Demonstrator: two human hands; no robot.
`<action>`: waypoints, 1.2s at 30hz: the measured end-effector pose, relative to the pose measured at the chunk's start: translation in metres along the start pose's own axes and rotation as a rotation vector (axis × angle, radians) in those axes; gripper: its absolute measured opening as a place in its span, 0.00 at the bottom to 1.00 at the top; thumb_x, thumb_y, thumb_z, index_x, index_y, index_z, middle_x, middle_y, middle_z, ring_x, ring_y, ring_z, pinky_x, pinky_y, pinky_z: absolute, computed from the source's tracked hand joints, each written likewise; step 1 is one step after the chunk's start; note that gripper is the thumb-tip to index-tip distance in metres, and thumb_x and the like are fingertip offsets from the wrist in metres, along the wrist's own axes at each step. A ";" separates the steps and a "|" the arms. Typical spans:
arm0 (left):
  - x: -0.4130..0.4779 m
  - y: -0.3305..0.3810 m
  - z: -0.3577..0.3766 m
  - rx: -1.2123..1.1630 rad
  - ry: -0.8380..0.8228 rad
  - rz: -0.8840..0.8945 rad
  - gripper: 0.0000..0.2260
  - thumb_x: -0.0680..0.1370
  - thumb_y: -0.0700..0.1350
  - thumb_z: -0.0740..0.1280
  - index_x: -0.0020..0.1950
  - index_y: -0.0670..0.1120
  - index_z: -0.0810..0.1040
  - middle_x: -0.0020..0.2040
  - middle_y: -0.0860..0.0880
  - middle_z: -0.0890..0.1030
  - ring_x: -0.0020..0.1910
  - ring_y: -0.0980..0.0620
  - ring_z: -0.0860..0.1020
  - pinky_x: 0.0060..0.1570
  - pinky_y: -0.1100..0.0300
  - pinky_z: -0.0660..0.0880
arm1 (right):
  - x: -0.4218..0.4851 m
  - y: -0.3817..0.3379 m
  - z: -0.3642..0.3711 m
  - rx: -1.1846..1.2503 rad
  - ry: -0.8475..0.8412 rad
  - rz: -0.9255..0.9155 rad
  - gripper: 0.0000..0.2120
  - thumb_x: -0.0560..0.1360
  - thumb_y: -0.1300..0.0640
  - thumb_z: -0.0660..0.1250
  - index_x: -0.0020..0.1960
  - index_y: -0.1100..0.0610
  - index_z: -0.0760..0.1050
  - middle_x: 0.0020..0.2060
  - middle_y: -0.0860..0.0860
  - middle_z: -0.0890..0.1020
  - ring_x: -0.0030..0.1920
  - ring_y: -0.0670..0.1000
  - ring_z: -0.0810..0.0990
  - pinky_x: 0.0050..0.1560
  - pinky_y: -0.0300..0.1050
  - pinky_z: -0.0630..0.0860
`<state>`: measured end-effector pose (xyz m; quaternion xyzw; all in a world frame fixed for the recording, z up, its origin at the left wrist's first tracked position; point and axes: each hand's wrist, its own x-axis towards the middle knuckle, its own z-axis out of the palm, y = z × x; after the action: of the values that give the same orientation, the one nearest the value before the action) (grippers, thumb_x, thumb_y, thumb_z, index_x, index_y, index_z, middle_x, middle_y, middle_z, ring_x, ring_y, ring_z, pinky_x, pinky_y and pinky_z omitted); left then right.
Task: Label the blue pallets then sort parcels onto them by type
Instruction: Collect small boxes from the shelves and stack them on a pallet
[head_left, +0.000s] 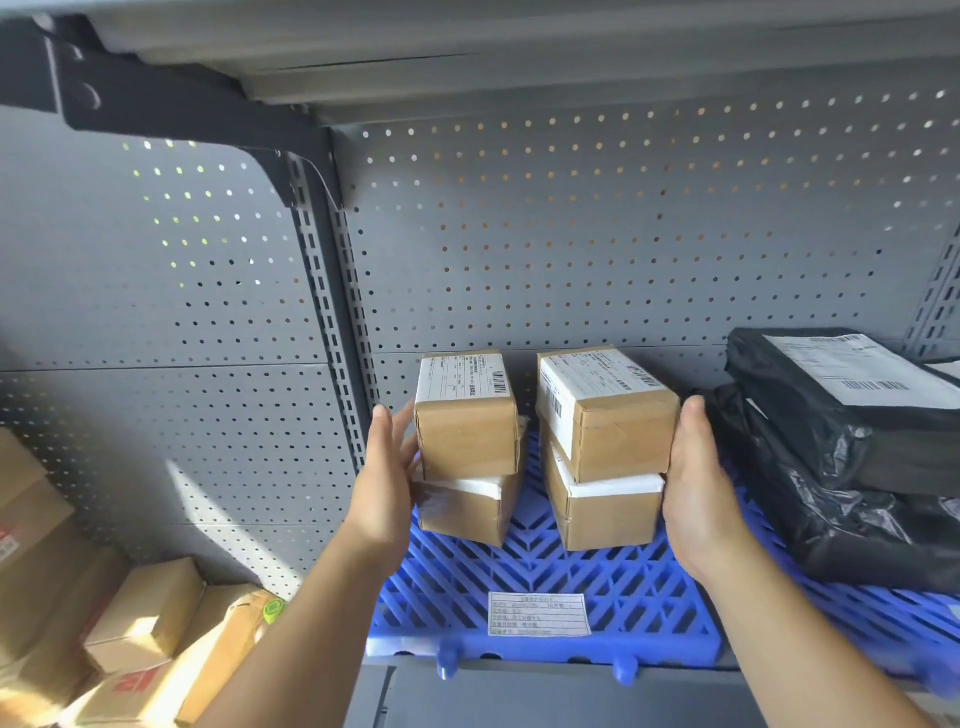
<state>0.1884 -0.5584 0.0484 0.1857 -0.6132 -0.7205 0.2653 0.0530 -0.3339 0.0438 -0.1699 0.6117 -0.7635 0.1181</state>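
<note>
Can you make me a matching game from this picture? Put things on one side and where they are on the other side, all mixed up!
Things
1. white label
2. black bags
3. left hand
4. right hand

Places
A. flat against the right stack of brown boxes
B. far right, beside the boxes
C. on the front of the blue pallet
D. flat against the left stack of brown boxes

Pairs: 1-C, 2-B, 3-D, 4-A
</note>
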 end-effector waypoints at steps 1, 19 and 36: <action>-0.001 -0.003 0.001 -0.010 -0.009 -0.012 0.29 0.83 0.68 0.44 0.75 0.58 0.71 0.68 0.50 0.80 0.67 0.49 0.78 0.72 0.42 0.68 | 0.000 0.004 0.000 0.005 0.002 0.015 0.42 0.59 0.14 0.57 0.61 0.39 0.82 0.58 0.43 0.85 0.60 0.43 0.81 0.62 0.50 0.74; -0.020 -0.021 0.021 -0.004 -0.053 0.014 0.18 0.84 0.63 0.50 0.64 0.70 0.77 0.61 0.57 0.84 0.59 0.59 0.82 0.61 0.54 0.72 | -0.004 0.018 0.010 -0.008 -0.023 0.016 0.51 0.60 0.15 0.60 0.78 0.40 0.63 0.75 0.36 0.69 0.76 0.41 0.64 0.78 0.57 0.57; -0.023 -0.017 0.013 0.127 -0.128 0.068 0.41 0.69 0.79 0.59 0.75 0.58 0.71 0.71 0.58 0.77 0.70 0.59 0.74 0.70 0.57 0.68 | -0.015 0.006 0.030 -0.138 0.043 -0.150 0.11 0.72 0.32 0.59 0.51 0.16 0.68 0.51 0.19 0.76 0.53 0.21 0.72 0.53 0.33 0.64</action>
<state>0.1965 -0.5327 0.0330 0.1347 -0.6794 -0.6810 0.2376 0.0790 -0.3563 0.0419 -0.2067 0.6509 -0.7296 0.0354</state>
